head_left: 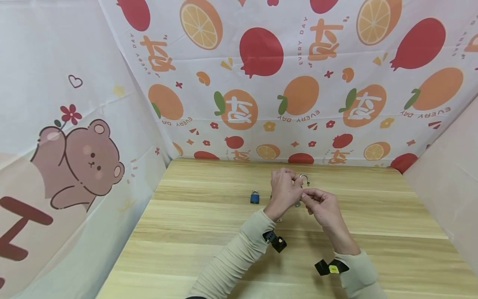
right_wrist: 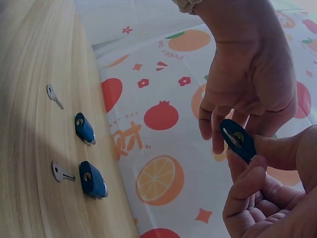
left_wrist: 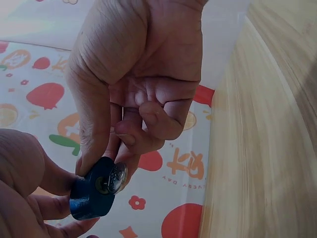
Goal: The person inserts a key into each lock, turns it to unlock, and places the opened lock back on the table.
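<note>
Lock (left_wrist: 91, 194) is hanging between our fingertips above the table (head_left: 201, 207): our left hand (head_left: 284, 189) is pinching one side, our right hand (head_left: 324, 206) the other (whether it is also bearing on the key (left_wrist: 119, 177), we cannot tell). We are probably risking a drop, since only fingertips are gripping; uneven pressure could be twisting the key askew or working it loose. Its keyed end is facing back toward us, its open shackle (head_left: 308, 180) is pointing toward the wall (head_left: 261, 139), and its long axis is running roughly front to back
</note>
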`<act>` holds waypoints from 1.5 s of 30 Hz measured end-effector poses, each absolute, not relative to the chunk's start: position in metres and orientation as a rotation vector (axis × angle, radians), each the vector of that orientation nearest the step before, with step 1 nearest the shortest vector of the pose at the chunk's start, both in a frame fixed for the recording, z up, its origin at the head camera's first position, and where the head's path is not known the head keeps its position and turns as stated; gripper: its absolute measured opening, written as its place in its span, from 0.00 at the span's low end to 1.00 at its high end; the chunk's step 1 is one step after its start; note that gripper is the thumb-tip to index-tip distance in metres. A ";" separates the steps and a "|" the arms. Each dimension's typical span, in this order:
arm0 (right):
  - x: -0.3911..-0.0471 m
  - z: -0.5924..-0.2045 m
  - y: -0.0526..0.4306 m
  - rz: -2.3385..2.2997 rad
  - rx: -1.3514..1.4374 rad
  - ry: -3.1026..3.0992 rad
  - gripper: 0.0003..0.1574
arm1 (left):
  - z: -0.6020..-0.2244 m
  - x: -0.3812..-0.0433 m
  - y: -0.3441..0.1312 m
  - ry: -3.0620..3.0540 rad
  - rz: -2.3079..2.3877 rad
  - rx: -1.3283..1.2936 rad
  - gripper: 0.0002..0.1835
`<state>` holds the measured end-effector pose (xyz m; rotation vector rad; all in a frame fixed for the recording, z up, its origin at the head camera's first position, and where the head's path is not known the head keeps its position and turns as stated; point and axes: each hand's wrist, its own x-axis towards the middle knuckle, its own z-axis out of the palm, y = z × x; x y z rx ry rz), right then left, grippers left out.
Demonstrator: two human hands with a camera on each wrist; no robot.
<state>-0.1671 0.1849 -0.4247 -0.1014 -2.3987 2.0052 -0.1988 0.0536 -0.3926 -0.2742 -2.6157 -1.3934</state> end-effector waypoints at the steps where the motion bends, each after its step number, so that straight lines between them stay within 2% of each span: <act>1: -0.167 -0.425 0.185 2.003 -0.101 -2.401 0.16 | -0.393 -0.199 0.054 -2.617 -1.405 -0.274 0.15; 21: -0.169 -0.428 0.188 1.976 -0.111 -2.434 0.15 | -0.394 -0.201 0.052 -2.644 -1.430 -0.338 0.16; 30: -0.165 -0.426 0.190 1.998 -0.048 -2.429 0.20 | -0.393 -0.198 0.052 -2.663 -1.449 -0.332 0.18; 45: -0.165 -0.431 0.196 2.026 0.031 -2.417 0.25 | -0.401 -0.199 0.044 -2.690 -1.560 -0.507 0.14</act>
